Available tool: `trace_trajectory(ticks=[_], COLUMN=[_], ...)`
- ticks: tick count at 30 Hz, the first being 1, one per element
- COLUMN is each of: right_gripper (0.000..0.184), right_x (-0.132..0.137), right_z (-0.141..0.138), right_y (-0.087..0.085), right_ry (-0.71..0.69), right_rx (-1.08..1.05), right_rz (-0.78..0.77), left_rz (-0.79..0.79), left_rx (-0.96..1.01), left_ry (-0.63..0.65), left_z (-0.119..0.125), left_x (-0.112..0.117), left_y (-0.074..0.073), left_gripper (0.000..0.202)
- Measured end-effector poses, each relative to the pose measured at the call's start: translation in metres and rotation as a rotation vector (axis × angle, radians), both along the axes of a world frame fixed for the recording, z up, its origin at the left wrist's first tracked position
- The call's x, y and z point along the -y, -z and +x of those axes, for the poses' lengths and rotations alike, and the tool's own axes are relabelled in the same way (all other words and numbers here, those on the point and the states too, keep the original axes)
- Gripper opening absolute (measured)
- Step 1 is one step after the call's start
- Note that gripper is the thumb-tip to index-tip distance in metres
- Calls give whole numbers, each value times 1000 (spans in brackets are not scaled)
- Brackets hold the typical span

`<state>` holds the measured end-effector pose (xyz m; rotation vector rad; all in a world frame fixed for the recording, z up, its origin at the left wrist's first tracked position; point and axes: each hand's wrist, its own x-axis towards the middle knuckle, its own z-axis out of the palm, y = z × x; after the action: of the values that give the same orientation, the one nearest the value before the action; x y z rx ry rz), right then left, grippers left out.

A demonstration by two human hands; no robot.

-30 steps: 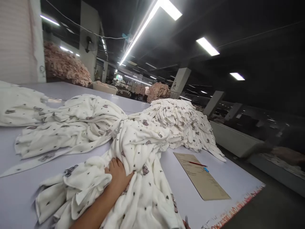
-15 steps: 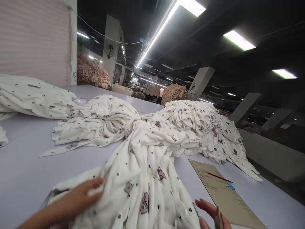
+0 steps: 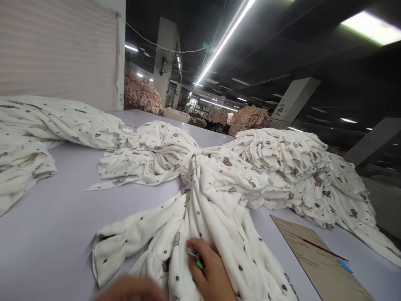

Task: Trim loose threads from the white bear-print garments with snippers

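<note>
White printed fabric (image 3: 219, 209) lies gathered in front of me, bunched together near its top and spreading in folds toward me. My right hand (image 3: 211, 269) rests over its middle, thumb and fingers curled round a small green and metallic tool (image 3: 199, 263); most of that tool is hidden, so I cannot make out its kind. Low in the picture, my left hand (image 3: 133, 289) is smeared by motion beside the lower folds, its fingers unclear. A loose, hemmed flap of the fabric sticks out to the left.
More of the same printed cloth forms a tall heap (image 3: 282, 167) at right and a pile (image 3: 56, 121) at left on the pale table (image 3: 62, 234). A brown printed card (image 3: 313, 255) carries a red pencil (image 3: 324, 248) and a blue piece (image 3: 345, 266). Pillars stand behind.
My right hand has moved left from the fabric's right edge onto its middle. My left hand has dropped lower. The view has swung left, and the left flap now lies exposed.
</note>
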<state>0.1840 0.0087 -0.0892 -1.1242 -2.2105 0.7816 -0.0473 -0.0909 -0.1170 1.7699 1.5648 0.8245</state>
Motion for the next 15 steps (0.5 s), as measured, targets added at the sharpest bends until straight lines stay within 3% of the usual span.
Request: trace_trajectory(ticks=[2, 5, 8, 12, 15], right_gripper=[30, 29, 30, 29, 26], right_x=[1, 4, 8, 10, 10], right_z=[7, 5, 3, 21, 44], right_y=[5, 0, -8, -12, -12], right_ry=[-9, -27, -46, -41, 29], right_rx=[-18, -23, -2, 51, 63], right_rz=[-4, -15, -18, -27, -27], left_rz=[-31, -97, -123, -151, -46], left_rx=[-93, -213, -275, -182, -230], left_ry=[-214, -313, -275, -126, -23], left_z=[-41, -70, -58, -33, -26], left_x=[-9, -21, -22, -8, -2], left_y=[3, 11, 9, -14, -24], left_gripper=[40, 57, 48, 35, 32])
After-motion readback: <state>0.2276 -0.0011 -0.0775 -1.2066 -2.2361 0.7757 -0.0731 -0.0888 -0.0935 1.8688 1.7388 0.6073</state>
